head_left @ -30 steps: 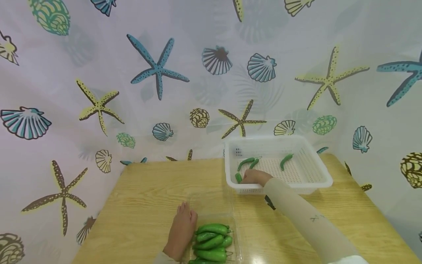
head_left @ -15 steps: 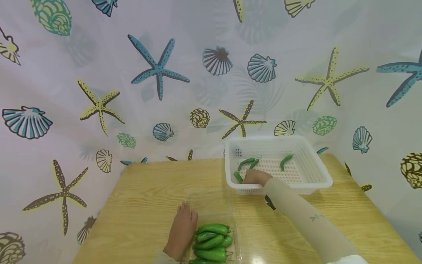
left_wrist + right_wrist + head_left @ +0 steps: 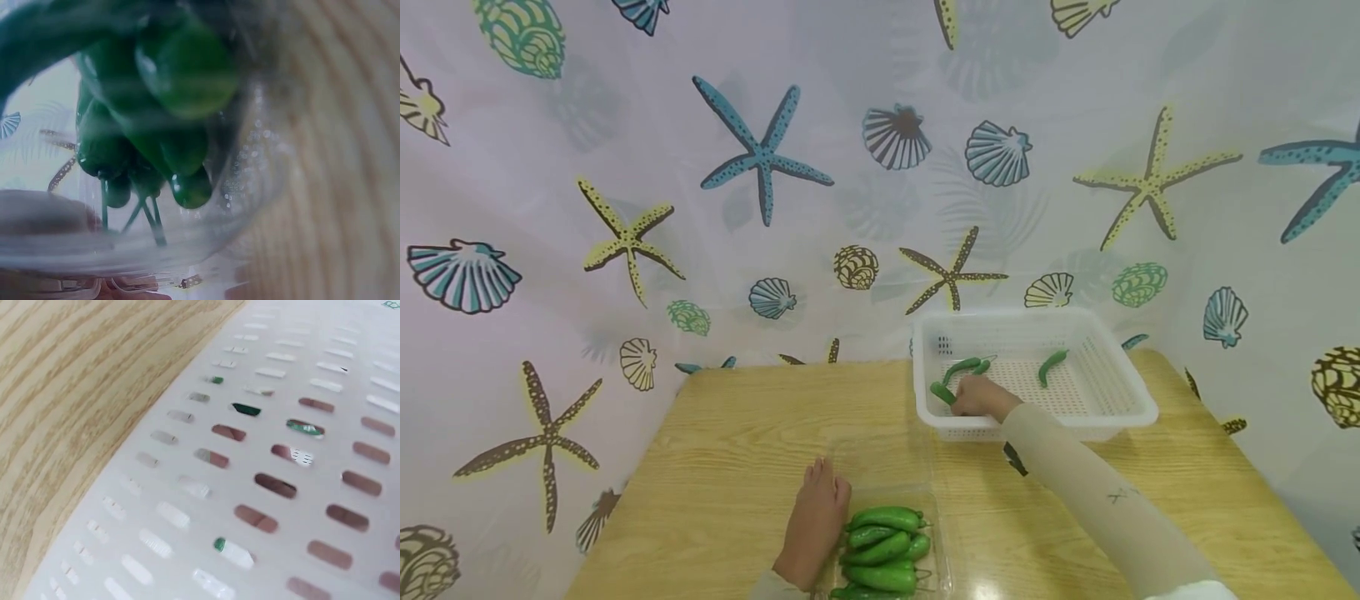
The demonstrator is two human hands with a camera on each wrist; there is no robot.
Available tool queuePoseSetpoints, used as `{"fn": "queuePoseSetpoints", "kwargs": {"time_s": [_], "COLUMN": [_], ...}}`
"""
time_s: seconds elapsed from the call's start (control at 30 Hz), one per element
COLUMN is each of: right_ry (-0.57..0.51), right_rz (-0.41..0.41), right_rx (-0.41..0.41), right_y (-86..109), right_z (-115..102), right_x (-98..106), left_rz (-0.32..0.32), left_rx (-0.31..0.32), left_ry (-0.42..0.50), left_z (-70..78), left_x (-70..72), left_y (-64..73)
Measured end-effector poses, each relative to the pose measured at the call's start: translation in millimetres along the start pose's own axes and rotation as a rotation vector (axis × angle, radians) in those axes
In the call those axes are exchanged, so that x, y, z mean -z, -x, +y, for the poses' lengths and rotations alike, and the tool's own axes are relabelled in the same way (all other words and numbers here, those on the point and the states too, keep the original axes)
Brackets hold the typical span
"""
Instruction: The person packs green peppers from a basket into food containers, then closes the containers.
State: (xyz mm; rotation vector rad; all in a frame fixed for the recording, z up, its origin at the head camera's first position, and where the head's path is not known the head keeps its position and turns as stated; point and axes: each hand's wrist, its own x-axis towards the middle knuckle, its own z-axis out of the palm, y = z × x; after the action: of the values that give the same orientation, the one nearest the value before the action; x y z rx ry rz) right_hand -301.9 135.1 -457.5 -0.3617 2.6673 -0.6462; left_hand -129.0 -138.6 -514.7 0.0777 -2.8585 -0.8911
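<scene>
In the head view my right hand [image 3: 983, 397] reaches down into a white plastic basket [image 3: 1037, 423] at the back right. It grips a green chili pepper [image 3: 942, 392], whose one end sticks out on the left; the fingertips are hidden. Three other green peppers are in the basket, one of them a curved pepper [image 3: 1052, 367] standing apart on the right. At the front my left hand [image 3: 815, 523] rests along the left side of a clear plastic container [image 3: 942, 533], fingers pointing forward. Several green peppers [image 3: 883, 550] lie in that container, also close up in the left wrist view.
The container's clear lid [image 3: 880, 462] lies folded back toward the basket. Both stand on a wooden table [image 3: 737, 433]. A curtain printed with starfish and shells [image 3: 850, 200] hangs behind and on both sides. In the right wrist view, the slotted basket wall [image 3: 187, 512] blocks most of the hand.
The pepper at my right hand has tilted and risen slightly, showing more of its end. My right hand has lifted a little inside the basket. The left hand stays put.
</scene>
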Motion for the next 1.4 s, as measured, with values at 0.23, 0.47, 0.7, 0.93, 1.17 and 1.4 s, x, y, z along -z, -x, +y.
{"fn": "queuePoseSetpoints", "kwargs": {"time_s": [0.23,0.47,0.7,0.93,1.17,1.4], "right_ry": [-0.065,-0.100,-0.188,-0.226,-0.158,-0.128], "right_rz": [0.143,0.252,0.353,0.376,0.264,0.128], "right_rx": [0.024,0.061,0.186,0.331,0.521,0.650], "right_y": [-4.3,2.7,23.9,61.9,106.2,133.3], "right_z": [2,0,-9,-32,-51,-64], "right_x": [3,9,17,21,1,-30], "left_rz": [0.007,-0.013,-0.013,-0.005,-0.016,-0.026], "left_rx": [-0.009,0.014,0.005,-0.004,0.011,0.028], "left_ry": [0.004,0.006,-0.003,-0.009,-0.011,-0.010], "left_z": [1.5,2.5,3.7,3.9,5.4,3.0], "left_x": [2.6,0.6,0.9,2.7,4.9,1.2], "left_y": [-1.6,1.0,2.7,0.8,0.8,0.2]}}
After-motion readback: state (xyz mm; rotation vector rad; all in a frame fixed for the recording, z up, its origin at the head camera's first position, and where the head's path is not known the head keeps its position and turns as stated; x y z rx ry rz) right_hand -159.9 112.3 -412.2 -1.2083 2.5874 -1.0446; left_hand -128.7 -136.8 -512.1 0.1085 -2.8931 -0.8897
